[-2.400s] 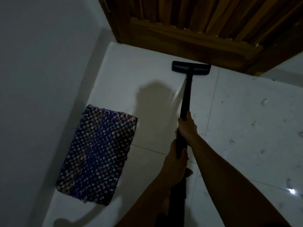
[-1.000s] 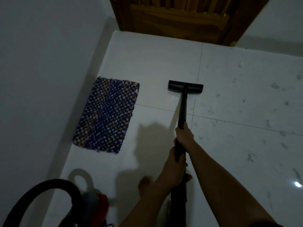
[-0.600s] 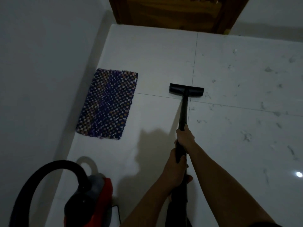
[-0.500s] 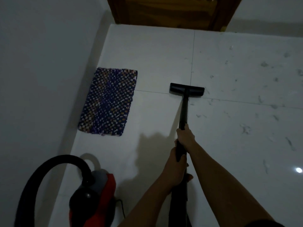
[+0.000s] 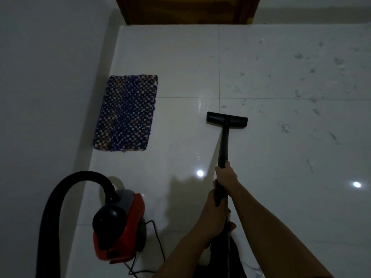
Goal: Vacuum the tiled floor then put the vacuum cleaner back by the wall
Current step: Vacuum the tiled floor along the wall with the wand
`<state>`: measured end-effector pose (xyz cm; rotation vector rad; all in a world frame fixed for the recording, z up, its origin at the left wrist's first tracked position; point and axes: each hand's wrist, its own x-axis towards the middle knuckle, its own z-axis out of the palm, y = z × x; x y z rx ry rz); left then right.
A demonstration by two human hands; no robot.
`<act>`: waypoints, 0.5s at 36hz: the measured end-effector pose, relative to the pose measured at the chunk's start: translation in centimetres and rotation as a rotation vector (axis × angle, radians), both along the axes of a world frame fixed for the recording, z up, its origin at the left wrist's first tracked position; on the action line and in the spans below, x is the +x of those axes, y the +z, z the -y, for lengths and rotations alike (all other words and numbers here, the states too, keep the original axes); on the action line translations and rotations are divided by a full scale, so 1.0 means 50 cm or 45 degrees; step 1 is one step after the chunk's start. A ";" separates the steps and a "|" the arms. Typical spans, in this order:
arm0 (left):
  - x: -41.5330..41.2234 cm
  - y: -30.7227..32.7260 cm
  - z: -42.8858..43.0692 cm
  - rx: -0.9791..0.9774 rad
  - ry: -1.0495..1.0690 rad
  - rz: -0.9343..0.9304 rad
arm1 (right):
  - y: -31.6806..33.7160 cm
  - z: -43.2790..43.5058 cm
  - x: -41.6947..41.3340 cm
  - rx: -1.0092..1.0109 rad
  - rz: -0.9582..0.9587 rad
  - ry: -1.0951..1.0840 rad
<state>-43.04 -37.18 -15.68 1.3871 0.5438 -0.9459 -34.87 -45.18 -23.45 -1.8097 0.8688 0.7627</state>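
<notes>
A black vacuum wand (image 5: 224, 145) slants up from my hands to its flat floor head (image 5: 227, 122), which rests on the white tiled floor (image 5: 281, 157). My right hand (image 5: 226, 174) grips the wand higher up; my left hand (image 5: 215, 215) grips it lower, nearer my body. The red and grey vacuum cleaner body (image 5: 118, 225) sits on the floor at lower left, next to the wall (image 5: 46, 97). Its thick black hose (image 5: 60, 205) arches up and over to the left.
A dark blue checked mat (image 5: 126, 113) lies by the left wall. A wooden door (image 5: 186, 9) closes the far end. The vacuum's thin black cord (image 5: 158, 243) loops on the floor beside the body. Grey veining marks the tiles on the right.
The floor head has been drawn back from the door toward me, across the tile joint. The view has backed away, so the vacuum body and hose have come into sight at lower left.
</notes>
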 end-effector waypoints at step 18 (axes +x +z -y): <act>0.017 -0.025 0.161 0.151 0.123 -0.025 | -0.046 0.136 0.028 0.125 -0.105 0.061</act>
